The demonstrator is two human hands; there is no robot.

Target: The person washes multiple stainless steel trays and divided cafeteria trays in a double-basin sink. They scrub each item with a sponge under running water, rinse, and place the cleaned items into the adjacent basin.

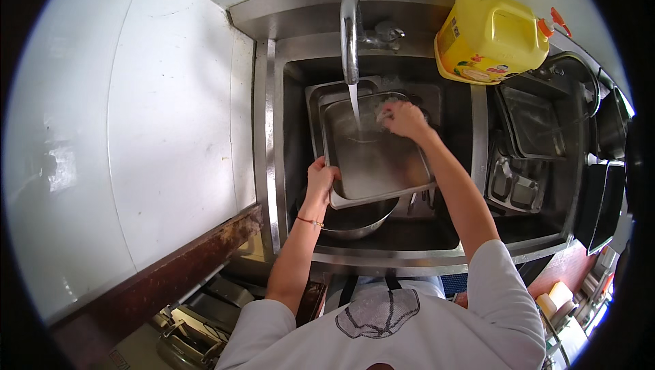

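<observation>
A rectangular stainless steel pan is tilted in the left sink basin. My left hand grips its near left edge, thumb over the rim. My right hand is at the pan's far right part, its fingers closed on a pale, blurred scrubber whose exact kind I cannot tell. Water runs from the curved chrome faucet onto the pan's inside. Beneath it lies another steel pan, partly covered. A round metal bowl shows below the pan's near edge.
A yellow plastic jug with an orange pump stands at the back, by the basin divider. The right basin holds steel pans and a compartment tray. Utensils lie under the held pan. A white wall bounds the left side.
</observation>
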